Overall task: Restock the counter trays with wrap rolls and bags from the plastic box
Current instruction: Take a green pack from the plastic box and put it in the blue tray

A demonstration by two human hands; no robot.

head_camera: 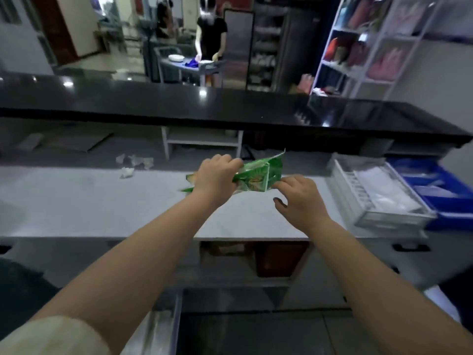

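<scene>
Crumpled paper scraps (pixel 133 163) lie toward the rear left of the worktop (pixel 76 201).

Left hand (pixel 213 175): my fingers are clenched around the left half of a green packet (pixel 258 175). I hold it above the middle of the worktop, clear of the surface. Its right end points up and toward the rear edge.

Right hand (pixel 299 198): my fingers are released, loosely bent and spread. The fingertips sit at the lower right corner of the packet; I cannot tell whether they touch it.

A white tray (pixel 394 219) stands at the right end of the worktop and holds folded white bags (pixel 384 188). A blue tray (pixel 450 213) stands just beside it, at the right edge. Its contents are too blurred to identify.
</scene>
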